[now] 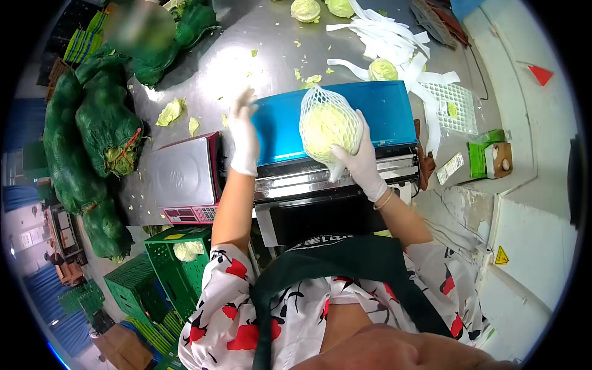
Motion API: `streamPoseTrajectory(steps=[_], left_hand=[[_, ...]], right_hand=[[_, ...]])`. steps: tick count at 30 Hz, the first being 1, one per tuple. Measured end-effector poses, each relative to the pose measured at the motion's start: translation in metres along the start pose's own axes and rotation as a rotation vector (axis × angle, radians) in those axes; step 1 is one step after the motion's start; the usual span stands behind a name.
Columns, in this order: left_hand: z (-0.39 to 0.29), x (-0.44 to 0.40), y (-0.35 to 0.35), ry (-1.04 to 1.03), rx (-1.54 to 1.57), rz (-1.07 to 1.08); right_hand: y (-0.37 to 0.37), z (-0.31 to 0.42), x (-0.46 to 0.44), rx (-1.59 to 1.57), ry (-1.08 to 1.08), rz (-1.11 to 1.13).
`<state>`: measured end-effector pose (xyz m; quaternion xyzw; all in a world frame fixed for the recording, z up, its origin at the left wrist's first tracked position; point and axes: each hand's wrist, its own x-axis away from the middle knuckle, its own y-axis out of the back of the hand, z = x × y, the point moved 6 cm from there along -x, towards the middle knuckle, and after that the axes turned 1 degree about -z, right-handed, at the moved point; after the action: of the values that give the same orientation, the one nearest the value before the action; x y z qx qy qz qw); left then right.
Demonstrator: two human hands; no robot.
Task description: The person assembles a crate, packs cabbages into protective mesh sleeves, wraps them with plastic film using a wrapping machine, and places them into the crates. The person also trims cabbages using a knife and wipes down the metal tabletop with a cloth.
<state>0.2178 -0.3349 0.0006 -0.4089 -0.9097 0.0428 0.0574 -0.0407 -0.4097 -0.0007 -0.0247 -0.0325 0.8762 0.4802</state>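
Note:
My gloved right hand (364, 161) grips a pale green cabbage (330, 132) from its right side, thumb across the front. White mesh netting covers the cabbage, gathered at the top with a tail hanging below. Beneath it lies the blue top (274, 126) of a machine with a shiny metal front strip (283, 187). My gloved left hand (245, 139) is raised at the left end of that blue surface. Its fingers are extended, somewhat blurred, and it holds nothing.
A red-framed scale (182, 172) stands left of the machine. Green net sacks (102, 123) line the table's left side. White netting strips (382, 37), a loose cabbage (382, 69) and a white plastic grid (453, 108) lie at right. Green crates (179, 271) stand below left.

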Motion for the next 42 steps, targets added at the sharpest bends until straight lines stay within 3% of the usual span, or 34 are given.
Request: streamPoseTrajectory(steps=[2, 4, 6, 7, 8, 10, 12, 14, 15, 16, 18, 19, 20, 21, 22, 24, 25, 28, 29, 31, 32, 33, 34, 35, 37, 38, 39, 40, 42], left_hand=[[0.002, 0.024, -0.030, -0.094, -0.399, 0.371], [0.005, 0.057, -0.065, -0.246, -0.527, 0.393], [0.004, 0.059, -0.065, -0.210, -0.528, 0.370], [0.014, 0.059, -0.056, 0.025, -0.417, 0.316], [0.009, 0.065, -0.044, 0.015, -0.306, 0.213], [-0.019, 0.084, -0.010, -0.283, -0.620, 0.054], [-0.029, 0.114, 0.029, -0.467, -1.178, -0.101], [-0.021, 0.148, 0.053, -0.383, -1.455, -0.122], [-0.012, 0.163, 0.059, -0.362, -1.529, -0.114], [0.002, 0.173, 0.062, -0.260, -1.500, -0.109], [0.021, 0.182, 0.053, -0.293, -1.426, -0.167], [0.039, 0.177, 0.052, -0.233, -1.167, -0.097], [0.028, 0.177, 0.040, -0.168, -1.155, -0.126], [0.046, 0.174, 0.048, -0.012, -0.717, -0.089], [0.064, 0.173, 0.054, 0.132, -0.276, -0.054], [0.008, 0.184, 0.039, 0.168, -0.305, 0.206], [-0.005, 0.195, 0.041, 0.186, -0.362, 0.380], [-0.068, 0.213, 0.046, 0.279, -0.376, 0.790], [-0.095, 0.208, 0.043, 0.213, -0.216, 0.782], [-0.123, 0.188, 0.030, 0.047, 0.088, 0.777], [-0.130, 0.175, 0.020, 0.025, 0.170, 0.389], [-0.133, 0.147, 0.001, -0.139, 0.029, 0.341], [-0.120, 0.116, -0.006, -0.326, -0.302, 0.365], [-0.095, 0.093, -0.017, -0.200, -0.390, 0.423], [-0.037, 0.056, -0.046, -0.438, -0.815, 0.577], [-0.009, 0.043, -0.061, -0.507, -0.857, 0.655], [0.005, 0.040, -0.076, -0.295, -0.865, 0.737], [0.019, 0.040, -0.084, -0.206, -0.542, 0.690], [0.021, 0.025, -0.091, -0.156, -0.338, 0.640]], right_hand=[[-0.004, -0.002, 0.007, 0.189, 0.053, -0.032], [-0.001, -0.007, 0.001, 0.335, 0.081, -0.043], [0.004, -0.003, -0.001, 0.128, -0.023, 0.030], [0.010, 0.004, 0.003, 0.128, -0.033, 0.043], [0.018, 0.011, 0.007, 0.130, -0.041, 0.059], [0.052, 0.016, 0.028, 0.393, 0.077, -0.151], [0.081, 0.039, 0.059, 0.861, 0.319, -0.380], [0.103, 0.028, 0.085, 1.300, 0.205, -0.512], [0.104, 0.016, 0.092, 1.330, 0.116, -0.463], [0.103, 0.004, 0.097, 1.359, 0.026, -0.412], [0.079, 0.001, 0.094, 1.550, 0.169, -0.425], [0.081, -0.015, 0.087, 1.393, 0.133, -0.392], [0.083, -0.034, 0.082, 1.235, 0.096, -0.360], [0.079, -0.022, 0.078, 1.114, 0.199, -0.382], [0.089, -0.013, 0.079, 0.865, 0.094, -0.275], [0.098, 0.008, 0.090, 0.241, -0.216, -0.054], [0.103, 0.027, 0.101, 0.255, -0.266, 0.012], [0.108, 0.106, 0.124, 0.401, -0.349, 0.484], [0.117, 0.126, 0.124, 0.398, -0.078, 0.653], [0.117, 0.161, 0.101, -0.061, 0.139, 0.615], [0.125, 0.162, 0.079, 0.104, 0.013, 0.410], [0.115, 0.159, 0.052, 0.237, 0.026, 0.335], [0.106, 0.157, 0.027, 0.369, 0.029, 0.262], [0.081, 0.151, -0.006, 0.471, 0.169, 0.319], [0.065, 0.072, -0.048, 0.970, 0.377, 0.521], [0.053, 0.039, -0.060, 0.981, 0.404, 0.599], [0.036, 0.026, -0.064, 0.793, 0.219, 0.652], [0.032, 0.007, -0.067, 0.504, 0.097, 0.625], [0.032, 0.006, -0.070, 0.544, 0.075, 0.521]])
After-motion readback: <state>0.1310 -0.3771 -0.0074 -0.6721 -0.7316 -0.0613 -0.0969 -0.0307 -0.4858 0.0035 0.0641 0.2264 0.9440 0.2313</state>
